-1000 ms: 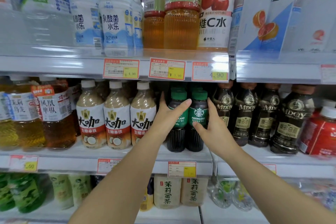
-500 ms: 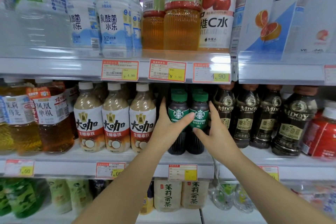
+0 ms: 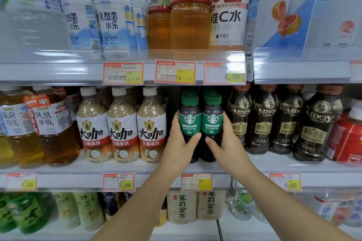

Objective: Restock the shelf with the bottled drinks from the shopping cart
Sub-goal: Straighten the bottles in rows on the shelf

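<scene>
Gripping two shelved Americano bottles [image 3: 200,123]: left hand [image 3: 177,144], right hand [image 3: 228,144].

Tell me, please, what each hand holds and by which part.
The left hand grips the left Americano bottle and the right hand the right Americano bottle, each round the middle of its body, thumb in front.

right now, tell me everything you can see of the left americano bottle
The left Americano is a small glossy bottle of dark coffee with a green cap and a green label bearing a white logo. It stands upright at the front of the middle shelf, side by side against its twin, with more green caps behind. The left hand grips it, thumb across the front below the label.
</scene>
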Available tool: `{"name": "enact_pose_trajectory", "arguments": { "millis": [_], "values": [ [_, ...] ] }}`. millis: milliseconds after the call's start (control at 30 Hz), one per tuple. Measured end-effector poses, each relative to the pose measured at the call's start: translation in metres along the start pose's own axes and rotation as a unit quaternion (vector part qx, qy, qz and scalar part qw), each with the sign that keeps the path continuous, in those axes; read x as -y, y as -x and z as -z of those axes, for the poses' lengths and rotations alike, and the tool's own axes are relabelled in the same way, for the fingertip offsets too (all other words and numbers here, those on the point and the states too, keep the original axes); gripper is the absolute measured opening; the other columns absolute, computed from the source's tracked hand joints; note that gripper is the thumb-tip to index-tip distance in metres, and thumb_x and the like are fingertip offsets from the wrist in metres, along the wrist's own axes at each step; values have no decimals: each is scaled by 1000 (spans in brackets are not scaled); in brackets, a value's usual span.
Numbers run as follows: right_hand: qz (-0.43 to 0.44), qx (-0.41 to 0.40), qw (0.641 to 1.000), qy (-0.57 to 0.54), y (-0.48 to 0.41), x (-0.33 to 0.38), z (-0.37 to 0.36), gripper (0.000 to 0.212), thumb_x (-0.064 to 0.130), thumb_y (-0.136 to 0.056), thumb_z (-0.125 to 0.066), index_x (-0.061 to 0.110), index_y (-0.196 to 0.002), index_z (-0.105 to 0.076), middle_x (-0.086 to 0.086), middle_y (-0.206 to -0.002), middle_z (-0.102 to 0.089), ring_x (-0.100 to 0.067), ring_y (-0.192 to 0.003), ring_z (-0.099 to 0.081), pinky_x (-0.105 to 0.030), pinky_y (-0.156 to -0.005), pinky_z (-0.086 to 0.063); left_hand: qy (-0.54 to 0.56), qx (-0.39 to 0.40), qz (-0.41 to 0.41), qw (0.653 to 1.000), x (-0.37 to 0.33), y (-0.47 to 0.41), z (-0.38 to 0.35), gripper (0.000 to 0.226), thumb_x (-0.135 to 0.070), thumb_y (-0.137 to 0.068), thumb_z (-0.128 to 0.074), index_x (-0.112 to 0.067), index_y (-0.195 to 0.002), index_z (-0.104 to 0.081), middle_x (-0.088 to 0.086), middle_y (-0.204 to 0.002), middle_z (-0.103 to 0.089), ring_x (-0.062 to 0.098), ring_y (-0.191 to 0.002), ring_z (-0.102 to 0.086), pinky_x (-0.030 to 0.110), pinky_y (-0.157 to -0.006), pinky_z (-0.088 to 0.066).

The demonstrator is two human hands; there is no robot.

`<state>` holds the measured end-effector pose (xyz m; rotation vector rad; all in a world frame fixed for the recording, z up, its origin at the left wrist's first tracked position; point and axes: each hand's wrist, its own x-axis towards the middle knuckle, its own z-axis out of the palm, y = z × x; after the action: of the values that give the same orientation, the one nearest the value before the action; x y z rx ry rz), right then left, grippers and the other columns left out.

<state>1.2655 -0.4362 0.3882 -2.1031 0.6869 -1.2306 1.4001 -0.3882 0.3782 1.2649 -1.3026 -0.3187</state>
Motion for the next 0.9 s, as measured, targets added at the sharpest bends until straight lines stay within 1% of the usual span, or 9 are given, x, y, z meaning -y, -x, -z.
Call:
{"name": "enact_pose_trajectory", "arguments": {
  "millis": [133,300,400,500,600,667,733,800,900],
  "values": [
    [1,-2,1000,1,0,1,0,72,-1,-88,-56,54,-117,-19,39,-110,-41,31,-98,-41,6,-77,-33,-6,9,2,1000,0,-2,1,68,-9,-90,-58,-41,-134,-18,-13,-133,-44,-10,-118,-42,-3,-86,-33],
    [1,-6,1000,2,0,1,-2,71,-1,-87,-56,48,-122,-17,40,-109,-37,34,-95,-38,8,-74,-30,-9,19,10,1000,-1,-6,1,68,-8,-91,-55,-32,-142,-16,-11,-134,-42,-4,-117,-42,-4,-86,-32],
    [-6,-6,1000,4,0,0,-3,73,0,-87,-56,43,-130,-15,39,-110,-38,34,-94,-38,9,-74,-29,-7,24,8,1000,-1,-7,2,69,-7,-91,-55,-29,-143,-16,-10,-133,-42,-13,-114,-41,-4,-85,-32],
    [-8,-5,1000,4,-1,-1,-3,76,0,-86,-58,52,-123,-16,37,-113,-41,31,-99,-40,8,-78,-30,-11,21,7,1000,-4,-6,2,72,-8,-91,-56,-33,-143,-12,-14,-135,-39,-15,-116,-39,-5,-88,-30],
    [-21,5,1000,6,0,-2,-3,79,1,-86,-58,51,-128,-14,36,-114,-42,20,-97,-47,7,-77,-32,-45,14,13,999,-1,0,2,85,-13,-91,-58,-28,-148,3,-16,-144,-26,-5,-130,-27,9,-104,-23],
    [-33,10,999,6,1,-3,-4,79,2,-87,-57,40,-140,-13,31,-113,-45,13,-98,-46,7,-75,-33,-76,2,9,997,4,4,1,89,-12,-90,-58,-28,-149,6,-10,-152,-21,2,-138,-20,24,-112,-21],
    [-35,11,999,6,1,-3,-4,77,2,-87,-56,32,-144,-13,25,-114,-48,7,-101,-45,6,-75,-33,-85,-6,3,996,6,5,-1,90,-8,-89,-58,-29,-149,5,-6,-154,-23,7,-141,-22,34,-116,-24],
    [-39,14,999,4,1,-3,-4,78,1,-87,-56,32,-144,-12,23,-113,-48,7,-99,-46,5,-74,-34,-85,-7,8,996,4,5,-2,90,-6,-89,-57,-30,-149,5,-5,-152,-26,7,-139,-25,36,-116,-25],
    [-34,13,999,0,1,-3,-4,78,2,-88,-56,45,-133,-9,26,-113,-47,11,-97,-47,6,-74,-33,-87,-4,12,996,5,5,-2,90,-6,-89,-56,-32,-149,6,-5,-152,-28,7,-138,-27,35,-115,-26]
  ]
}}
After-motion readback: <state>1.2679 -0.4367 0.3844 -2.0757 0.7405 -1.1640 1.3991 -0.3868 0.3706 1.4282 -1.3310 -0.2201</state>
